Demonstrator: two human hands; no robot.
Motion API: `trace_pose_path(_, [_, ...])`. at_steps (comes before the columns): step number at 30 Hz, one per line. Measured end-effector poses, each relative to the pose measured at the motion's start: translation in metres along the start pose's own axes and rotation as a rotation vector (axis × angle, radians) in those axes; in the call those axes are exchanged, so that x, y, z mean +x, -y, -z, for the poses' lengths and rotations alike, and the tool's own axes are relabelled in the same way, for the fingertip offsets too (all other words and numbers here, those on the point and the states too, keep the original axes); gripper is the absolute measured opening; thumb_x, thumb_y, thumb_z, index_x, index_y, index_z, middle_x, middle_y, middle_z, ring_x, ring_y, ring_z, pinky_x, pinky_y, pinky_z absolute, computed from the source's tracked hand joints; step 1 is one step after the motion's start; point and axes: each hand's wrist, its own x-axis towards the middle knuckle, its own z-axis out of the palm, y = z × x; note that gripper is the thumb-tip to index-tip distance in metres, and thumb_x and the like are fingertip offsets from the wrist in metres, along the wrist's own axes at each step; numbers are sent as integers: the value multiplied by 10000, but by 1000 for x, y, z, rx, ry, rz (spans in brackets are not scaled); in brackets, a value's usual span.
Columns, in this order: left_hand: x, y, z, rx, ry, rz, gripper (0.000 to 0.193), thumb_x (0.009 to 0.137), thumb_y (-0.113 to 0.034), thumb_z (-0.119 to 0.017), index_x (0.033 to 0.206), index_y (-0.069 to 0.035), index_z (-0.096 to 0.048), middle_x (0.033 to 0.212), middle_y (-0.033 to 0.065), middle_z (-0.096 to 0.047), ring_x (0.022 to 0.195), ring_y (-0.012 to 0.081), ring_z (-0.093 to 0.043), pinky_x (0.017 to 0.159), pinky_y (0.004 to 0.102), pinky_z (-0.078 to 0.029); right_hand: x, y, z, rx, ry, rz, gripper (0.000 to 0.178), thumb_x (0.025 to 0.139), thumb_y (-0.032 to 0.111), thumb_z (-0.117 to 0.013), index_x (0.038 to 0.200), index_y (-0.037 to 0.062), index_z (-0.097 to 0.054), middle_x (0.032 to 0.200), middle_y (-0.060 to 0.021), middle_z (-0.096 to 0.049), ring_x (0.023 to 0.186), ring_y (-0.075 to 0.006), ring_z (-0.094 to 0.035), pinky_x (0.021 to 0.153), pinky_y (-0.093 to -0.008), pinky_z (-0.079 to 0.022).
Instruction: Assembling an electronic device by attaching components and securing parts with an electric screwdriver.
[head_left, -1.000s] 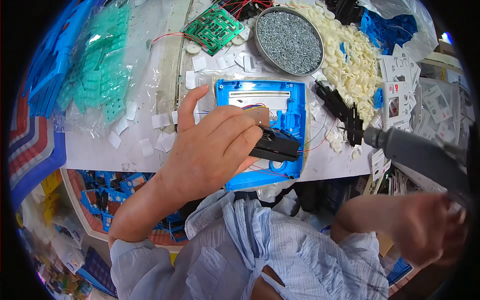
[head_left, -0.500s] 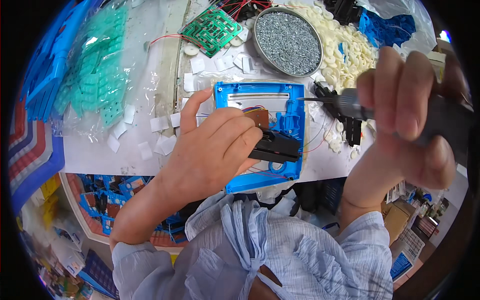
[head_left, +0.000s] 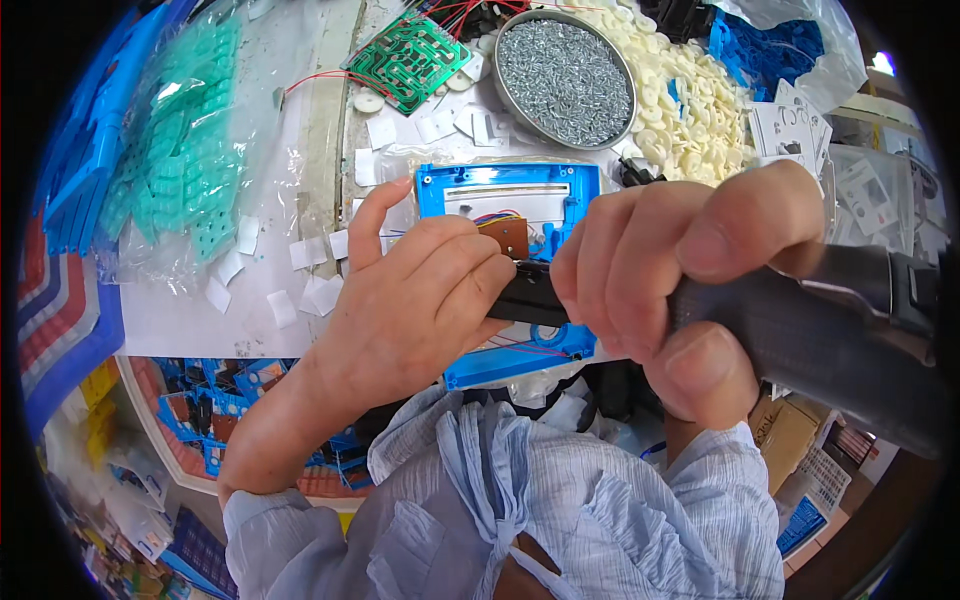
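My left hand [head_left: 410, 290] is closed on a black plastic part [head_left: 530, 300], which it holds over the lower middle of a blue plastic housing [head_left: 590, 185]. Its index finger sticks out to the upper left. Beside the fingers, a small brown circuit board [head_left: 508, 237] with coloured wires sits in the housing. In my right hand [head_left: 680, 270] is a dark power screwdriver [head_left: 810, 335], its body running out to the right. That hand hangs above the housing's right side and hides the screwdriver's tip and the right end of the black part.
Behind the housing stand a metal bowl of screws [head_left: 565, 80], a green circuit board [head_left: 408, 62] and a heap of cream plastic pieces [head_left: 680, 90]. Bagged turquoise parts [head_left: 185, 150] lie left. Below the table edge, a bin [head_left: 150, 430] holds blue assemblies.
My right hand has brought the screwdriver leftward and in over the housing; its bit, visible before, is now hidden. My left hand keeps its hold. The whole view has shifted slightly.
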Motion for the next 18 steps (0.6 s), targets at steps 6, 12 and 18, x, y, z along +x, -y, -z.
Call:
trace_pose_path(6, [1, 0, 0, 6, -22, -11, 433, 723, -309, -791, 1069, -71, -684, 1055, 24, -657, 1076, 194, -638, 1166, 582, -250, -5, 0, -16, -147, -157, -32, 370, 967, 235, -724, 1158, 120, -429, 693, -25, -550, 581, -144, -522, 547, -329, -467])
trace_pose_path(12, [0, 0, -5, 26, -72, -7, 309, 753, -286, -758, 969, -72, -708, 1008, 13, -652, 1039, 177, -645, 1167, 567, -269, -2, 2, -21, -295, -134, -67, 357, 969, 240, -734, 1094, 110, -427, 680, -35, -539, 571, -140, -505, 528, -318, -452])
trace_pose_path(18, [-3, 1, -9, 20, -119, -12, 261, 732, -225, -761, 943, -79, -714, 952, 3, -636, 1016, 164, -646, 1174, 566, -265, -1, -4, -27, -227, -130, -64, 369, 960, 235, -745, 1043, 109, -408, 660, -37, -524, 559, -139, -494, 510, -328, -445])
